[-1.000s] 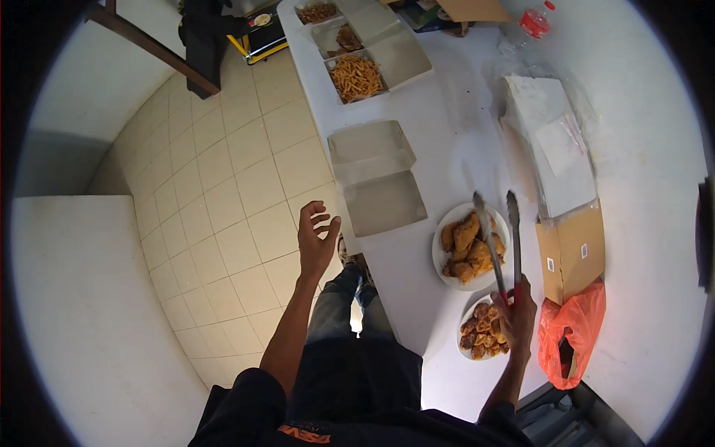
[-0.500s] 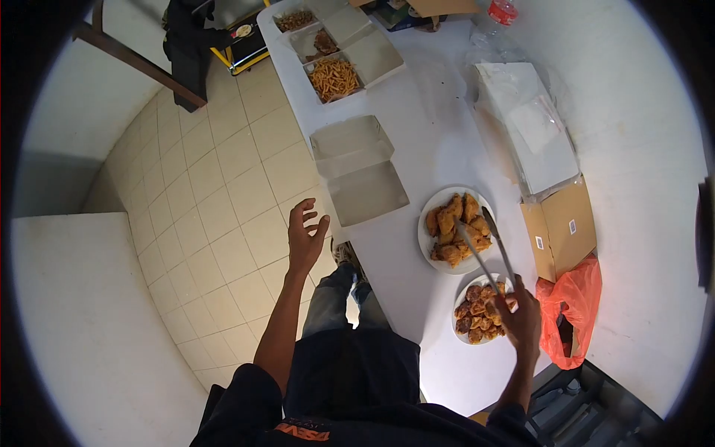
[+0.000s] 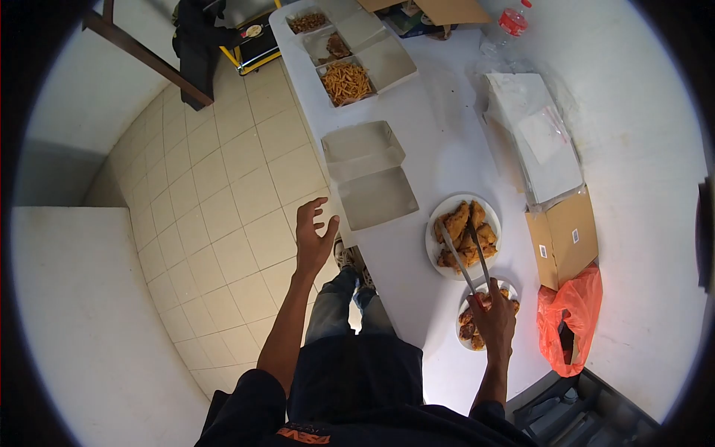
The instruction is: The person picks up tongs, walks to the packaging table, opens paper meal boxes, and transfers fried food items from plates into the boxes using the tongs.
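Tongs (image 3: 463, 257) sit in the right hand (image 3: 493, 322), gripped at the hinge end with the fingers wrapped around the handles, and the 2 arms reach forward over the plate of fried chicken (image 3: 463, 235). The tips look to straddle a piece near the middle of the pile, but from this height I cannot tell whether they are actually squeezing it or just resting on it. Just under the wrist is a second, smaller plate of fried pieces (image 3: 477, 319), partly hidden by the hand. The left hand (image 3: 314, 237) hangs off the table edge over the tiled floor (image 3: 223, 186), fingers spread and holding nothing. An open empty takeaway box (image 3: 370, 176) lies just beside the chicken plate, toward the left hand, on the white table (image 3: 439, 141). Further up the table is a box of fries (image 3: 347, 80).

Risk here, as I judge it: a shallow or off-centre grip could let a piece slip, tipping neighbours off the heaped plate. The box is light and unheld, so a dropped piece might push it toward the near table edge
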Available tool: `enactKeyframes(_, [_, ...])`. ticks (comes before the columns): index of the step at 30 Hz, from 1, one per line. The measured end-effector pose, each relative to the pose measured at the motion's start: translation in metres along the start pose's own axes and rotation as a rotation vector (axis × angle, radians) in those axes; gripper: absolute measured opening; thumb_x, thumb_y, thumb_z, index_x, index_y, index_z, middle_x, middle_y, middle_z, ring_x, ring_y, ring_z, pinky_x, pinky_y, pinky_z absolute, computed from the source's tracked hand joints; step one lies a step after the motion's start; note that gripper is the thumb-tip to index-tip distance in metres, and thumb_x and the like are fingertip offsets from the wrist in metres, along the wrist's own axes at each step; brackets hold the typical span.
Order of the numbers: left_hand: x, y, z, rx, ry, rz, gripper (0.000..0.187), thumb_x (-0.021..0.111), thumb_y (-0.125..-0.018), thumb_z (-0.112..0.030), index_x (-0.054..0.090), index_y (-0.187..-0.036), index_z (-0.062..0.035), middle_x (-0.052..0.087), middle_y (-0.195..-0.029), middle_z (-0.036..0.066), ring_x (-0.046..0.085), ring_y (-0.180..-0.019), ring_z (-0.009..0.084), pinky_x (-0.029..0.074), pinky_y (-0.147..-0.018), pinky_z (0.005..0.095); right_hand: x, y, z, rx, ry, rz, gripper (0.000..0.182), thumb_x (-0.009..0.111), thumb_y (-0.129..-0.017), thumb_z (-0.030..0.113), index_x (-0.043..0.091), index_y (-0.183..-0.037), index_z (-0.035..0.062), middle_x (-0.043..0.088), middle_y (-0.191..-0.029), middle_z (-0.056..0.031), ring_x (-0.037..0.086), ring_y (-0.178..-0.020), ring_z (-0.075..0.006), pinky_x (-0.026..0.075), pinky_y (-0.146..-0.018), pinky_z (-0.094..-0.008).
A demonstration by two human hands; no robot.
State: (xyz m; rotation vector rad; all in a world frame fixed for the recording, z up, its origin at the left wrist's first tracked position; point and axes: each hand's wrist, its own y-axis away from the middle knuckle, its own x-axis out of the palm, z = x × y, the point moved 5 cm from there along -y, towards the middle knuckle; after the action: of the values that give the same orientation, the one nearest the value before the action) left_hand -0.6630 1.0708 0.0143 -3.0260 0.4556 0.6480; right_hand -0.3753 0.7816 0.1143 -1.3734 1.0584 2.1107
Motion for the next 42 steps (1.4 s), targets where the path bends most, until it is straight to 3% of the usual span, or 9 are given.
enactKeyframes(9, [0.006,0.0,-0.023,0.071,-0.083,0.039,0.044,0.073,-0.089,-0.013,0.059,-0.131,-0.0151,0.051,-0.129,0.011,0.053,-0.121,0.0276,0.054,-0.088,0.0437,0.001,0.003,0.009,-0.014,-0.21,0.089,0.049,0.076,-0.085,0.018,0.063,-0.129,0.0002,0.072,-0.084,-0.0194,0.072,-0.075,-0.0317,0.055,-0.07,-0.0401])
enactKeyframes(12, [0.005,0.002,-0.015,0.059,-0.09,0.049,0.043,0.073,-0.089,-0.013,0.06,-0.13,-0.0157,0.05,-0.13,0.011,0.053,-0.122,0.0278,0.054,-0.088,0.0438,0.001,0.006,0.004,-0.017,-0.242,0.046,0.04,0.075,-0.088,0.024,0.066,-0.123,0.0063,0.072,-0.081,-0.0125,0.07,-0.072,-0.0297,0.054,-0.068,-0.0415])
enactKeyframes(15, [0.005,0.004,-0.011,0.043,-0.091,0.054,0.041,0.073,-0.089,-0.013,0.061,-0.129,-0.0161,0.049,-0.13,0.011,0.053,-0.122,0.0281,0.055,-0.089,0.0439,0.003,0.004,-0.006,-0.001,-0.256,0.083,0.046,0.076,-0.085,0.017,0.064,-0.126,-0.0013,0.072,-0.081,-0.0148,0.072,-0.072,-0.0261,0.054,-0.066,-0.0379])
enactKeyframes(21, [0.009,0.007,-0.01,0.043,-0.074,0.07,0.041,0.075,-0.089,-0.015,0.064,-0.128,-0.0174,0.046,-0.133,0.012,0.053,-0.121,0.0285,0.055,-0.088,0.0438,-0.01,0.007,-0.004,0.044,-0.217,0.147,0.049,0.076,-0.086,0.018,0.063,-0.129,-0.0003,0.072,-0.08,-0.0132,0.069,-0.069,-0.0222,0.053,-0.065,-0.0367])
enactKeyframes(24, [0.01,0.006,-0.013,0.076,-0.09,0.08,0.045,0.076,-0.087,-0.015,0.064,-0.13,-0.0183,0.044,-0.135,0.013,0.054,-0.119,0.0285,0.055,-0.087,0.0433,-0.02,0.005,0.006,-0.04,-0.259,0.054,0.048,0.076,-0.087,0.019,0.063,-0.13,0.0011,0.072,-0.08,-0.0125,0.069,-0.069,-0.022,0.053,-0.066,-0.0375])
enactKeyframes(34, [0.03,-0.009,0.003,0.027,-0.175,0.157,0.056,0.082,-0.081,-0.013,0.063,-0.134,-0.0133,0.039,-0.138,0.018,0.06,-0.11,0.032,0.056,-0.089,0.0423,0.002,-0.042,0.103,-0.351,-0.203,0.026,0.047,0.072,-0.089,0.025,0.062,-0.13,0.0049,0.073,-0.088,-0.0175,0.071,-0.081,-0.0382,0.057,-0.074,-0.0477])
enactKeyframes(36, [0.039,-0.011,0.017,0.069,-0.269,0.177,0.067,0.084,-0.077,-0.011,0.058,-0.139,-0.0086,0.038,-0.137,0.02,0.064,-0.101,0.0345,0.056,-0.089,0.0437,0.016,-0.044,0.118,-0.339,-0.023,0.038,0.048,0.07,-0.091,0.027,0.06,-0.133,0.0062,0.073,-0.09,-0.0186,0.071,-0.082,-0.0389,0.057,-0.074,-0.049])
enactKeyframes(38, [0.046,-0.011,0.024,-0.054,-0.252,0.247,0.072,0.084,-0.076,-0.01,0.055,-0.142,-0.006,0.037,-0.137,0.02,0.065,-0.098,0.0349,0.057,-0.088,0.0438,0.046,-0.051,0.111,-0.369,0.158,0.002,0.053,0.067,-0.093,0.029,0.053,-0.14,0.0084,0.071,-0.096,-0.0204,0.071,-0.082,-0.0409,0.058,-0.071,-0.0515])
enactKeyframes(42, [0.052,-0.007,0.034,-0.134,-0.247,0.268,0.08,0.086,-0.075,-0.01,0.049,-0.146,-0.0034,0.038,-0.136,0.017,0.067,-0.096,0.0299,0.06,-0.084,0.0371,0.057,-0.047,0.115,-0.356,0.161,-0.053,0.055,0.066,-0.094,0.029,0.05,-0.142,0.0068,0.069,-0.099,-0.0204,0.071,-0.082,-0.0404,0.058,-0.068,-0.051])
